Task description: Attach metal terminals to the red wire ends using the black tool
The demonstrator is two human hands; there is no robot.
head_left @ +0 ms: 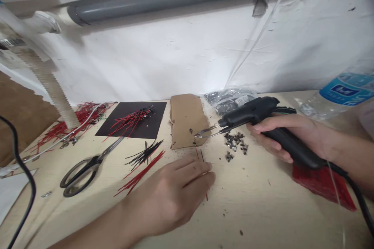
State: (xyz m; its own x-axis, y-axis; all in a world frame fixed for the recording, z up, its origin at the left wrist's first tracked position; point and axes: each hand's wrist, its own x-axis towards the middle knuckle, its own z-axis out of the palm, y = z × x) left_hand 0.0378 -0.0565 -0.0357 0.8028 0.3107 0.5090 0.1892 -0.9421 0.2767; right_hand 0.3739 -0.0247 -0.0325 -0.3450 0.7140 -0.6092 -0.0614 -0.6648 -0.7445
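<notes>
My right hand [286, 136] is wrapped round the handle of a black soldering gun [251, 113]. The gun's metal tip [201, 134] points left, over the near end of a cardboard piece [188, 114]. Close below that tip sits a tiny metal part [194, 142]; whether they touch I cannot tell. My left hand [178, 186] is closed, pinching a thin red wire [197, 153] and a black wire [201, 155] whose ends poke out toward the cardboard. Left of it lie bundles of red wires [140, 175] and black wires [144, 153].
Scissors [96, 162] lie at left, touching a black sheet [131, 124] that carries wired parts. More red wires [62, 126] surround a ribbed hose [49, 81]. Small metal parts [233, 140], a plastic bag [230, 99], a red packet [321, 186] and a water bottle [341, 93] are at right.
</notes>
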